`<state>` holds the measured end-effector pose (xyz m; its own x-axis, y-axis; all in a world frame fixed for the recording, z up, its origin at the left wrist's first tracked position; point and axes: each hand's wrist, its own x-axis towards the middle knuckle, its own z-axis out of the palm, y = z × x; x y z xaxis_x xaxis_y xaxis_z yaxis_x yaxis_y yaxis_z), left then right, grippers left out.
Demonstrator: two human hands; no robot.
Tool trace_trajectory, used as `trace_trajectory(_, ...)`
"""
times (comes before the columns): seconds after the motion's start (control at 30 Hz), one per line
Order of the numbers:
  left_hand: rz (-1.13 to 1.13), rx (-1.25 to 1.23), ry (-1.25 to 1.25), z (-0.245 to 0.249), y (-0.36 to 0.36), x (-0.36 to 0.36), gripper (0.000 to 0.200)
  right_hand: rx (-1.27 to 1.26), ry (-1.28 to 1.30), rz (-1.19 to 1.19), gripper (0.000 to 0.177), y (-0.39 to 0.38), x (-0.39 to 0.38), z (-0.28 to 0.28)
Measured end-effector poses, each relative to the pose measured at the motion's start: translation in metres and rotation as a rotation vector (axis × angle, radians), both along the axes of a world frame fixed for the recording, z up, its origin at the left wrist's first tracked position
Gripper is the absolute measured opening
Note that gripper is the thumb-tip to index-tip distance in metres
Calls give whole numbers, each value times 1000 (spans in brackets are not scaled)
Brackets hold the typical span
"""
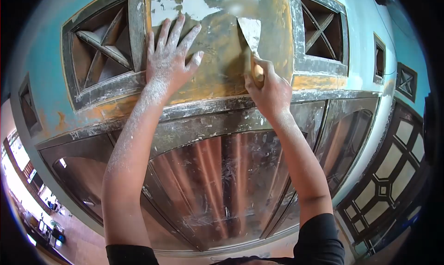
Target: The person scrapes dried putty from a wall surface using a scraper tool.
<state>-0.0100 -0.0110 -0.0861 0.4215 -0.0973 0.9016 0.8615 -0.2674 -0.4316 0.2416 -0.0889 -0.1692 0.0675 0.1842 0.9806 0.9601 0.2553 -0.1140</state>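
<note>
My left hand lies against the wall with its fingers spread, and white dust coats the hand and forearm. In my right hand is a putty knife, gripped by its light wooden handle. The blade points up, close to the wall; whether its edge touches is hard to tell. Behind both hands is a scraped wall panel of bare yellowish-brown plaster. Patches of white paint remain along the panel's top.
Wooden vent frames with crossed slats stand left and right of the panel. Below runs a dusty wooden ledge above a glazed window with curtains. A dark panelled door is at right. Household items sit on the floor lower left.
</note>
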Motion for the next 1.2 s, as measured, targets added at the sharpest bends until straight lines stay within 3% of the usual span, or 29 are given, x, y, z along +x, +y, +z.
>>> trace_trajectory(0.13,22,-46,-72,-10,-6,28,71,14,50,-54,40,-6,21,47)
trace_trajectory(0.27,94,-18,-11,30,-8,48,70,58,30,-116,41,-7,27,114)
trace_trajectory(0.43,151,33,-56,91,0,64,68,-44,-11,-83,41,-8,28,91)
trace_trajectory(0.53,110,104,-86,118,-7,75,67,-12,19,-73,39,-2,43,125)
trace_trajectory(0.6,128,14,-113,133,-16,81,69,12,21,-94,38,2,48,152)
trace_trajectory(0.67,-13,16,-93,153,-4,85,71,221,19,-81,36,10,49,164)
trace_trajectory(0.8,-8,-98,-188,143,-26,94,69,213,6,14,39,24,50,127)
trace_trajectory(0.83,-35,57,-127,149,-6,89,68,243,14,15,38,28,51,127)
trace_trajectory(1.03,114,238,-149,157,30,81,64,437,68,-51,35,36,81,214)
trace_trajectory(1.2,128,186,-187,141,19,83,64,296,34,-27,41,30,62,191)
